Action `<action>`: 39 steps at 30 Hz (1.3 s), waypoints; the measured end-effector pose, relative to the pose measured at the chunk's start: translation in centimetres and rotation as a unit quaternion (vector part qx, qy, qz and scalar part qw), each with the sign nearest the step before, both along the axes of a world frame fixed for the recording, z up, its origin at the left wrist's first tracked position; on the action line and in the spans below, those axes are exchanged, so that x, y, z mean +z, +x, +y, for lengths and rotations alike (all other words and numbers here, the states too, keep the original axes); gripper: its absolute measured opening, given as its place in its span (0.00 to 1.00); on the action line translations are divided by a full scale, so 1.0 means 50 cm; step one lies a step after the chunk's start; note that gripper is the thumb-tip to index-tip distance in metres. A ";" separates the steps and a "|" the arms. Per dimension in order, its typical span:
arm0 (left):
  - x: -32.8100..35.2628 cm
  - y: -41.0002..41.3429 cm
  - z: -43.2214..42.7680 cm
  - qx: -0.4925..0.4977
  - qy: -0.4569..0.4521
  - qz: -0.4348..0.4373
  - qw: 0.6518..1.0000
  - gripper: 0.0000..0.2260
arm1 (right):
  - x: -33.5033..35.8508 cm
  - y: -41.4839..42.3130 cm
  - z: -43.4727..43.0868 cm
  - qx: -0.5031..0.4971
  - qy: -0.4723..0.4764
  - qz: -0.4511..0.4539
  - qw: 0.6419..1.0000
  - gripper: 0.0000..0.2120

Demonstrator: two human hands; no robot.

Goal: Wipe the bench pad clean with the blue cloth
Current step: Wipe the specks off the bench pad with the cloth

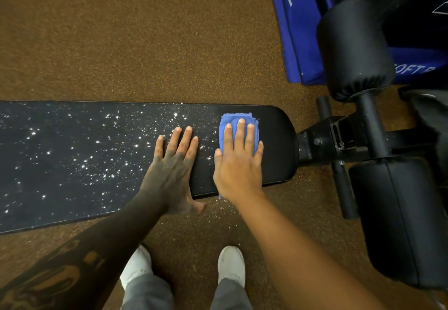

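A long black padded bench pad (72, 159) runs from left to right across the view, above a brown speckled rubber floor (121, 43). Most of its surface is scattered with small white specks (97, 162), thickest towards the middle and left; the rounded right end looks dark and plain.

The folded blue cloth (229, 119) lies on the surface near that right end, close to the far edge. The right hand (238, 164) presses flat on it, fingers (238, 135) straight and together, not curled round the fabric; cloth shows beyond the fingertips and at both sides. Just left of it, the left hand (169, 171) rests palm down on the pad, its fingers (180, 142) straight and slightly spread, grasping nothing, the thumb hanging over the near edge.

Right of the pad, a black metal frame (322, 142) carries two black cylindrical foam rollers (354, 48), one far and one near. A blue padded box with white lettering (298, 31) sits at the far right. At the near edge are two white shoes (231, 263) and grey trouser legs (148, 292).
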State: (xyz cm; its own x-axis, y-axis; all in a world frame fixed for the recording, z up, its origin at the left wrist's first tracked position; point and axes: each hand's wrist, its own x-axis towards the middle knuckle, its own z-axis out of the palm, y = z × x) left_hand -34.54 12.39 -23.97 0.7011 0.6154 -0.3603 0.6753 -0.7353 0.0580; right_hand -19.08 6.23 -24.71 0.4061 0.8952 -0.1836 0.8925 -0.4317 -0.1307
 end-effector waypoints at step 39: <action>-0.002 -0.038 0.009 0.029 -0.013 -0.010 0.999 0.66 | -0.005 -0.018 0.085 0.041 0.012 0.000 0.999 0.29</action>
